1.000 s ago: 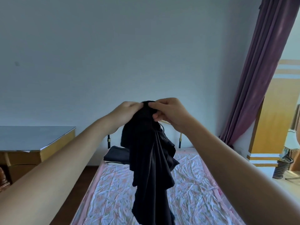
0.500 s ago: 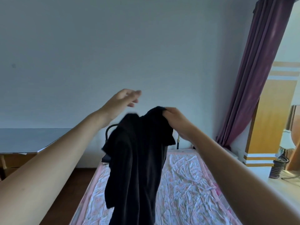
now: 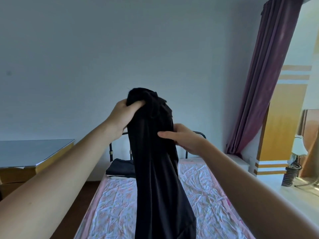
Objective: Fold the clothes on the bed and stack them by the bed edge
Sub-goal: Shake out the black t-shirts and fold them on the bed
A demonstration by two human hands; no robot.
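Black and limp, the garment (image 3: pixel 160 169) hangs in long folds above the bed (image 3: pixel 198 190). Left hand (image 3: pixel 124 116) clenches its bunched top; right hand (image 3: pixel 184 137) pinches the cloth lower down, thumb in front.

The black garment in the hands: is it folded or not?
Not folded. The black fabric garment hangs bunched from the left hand; the right hand pinches it.

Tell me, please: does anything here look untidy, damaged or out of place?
Nothing looks damaged or spilled. The black garment hangs bunched, gripped at its top by the left hand and lower down by the right hand. The bed sheet is wrinkled. A folded dark garment lies at the far end.
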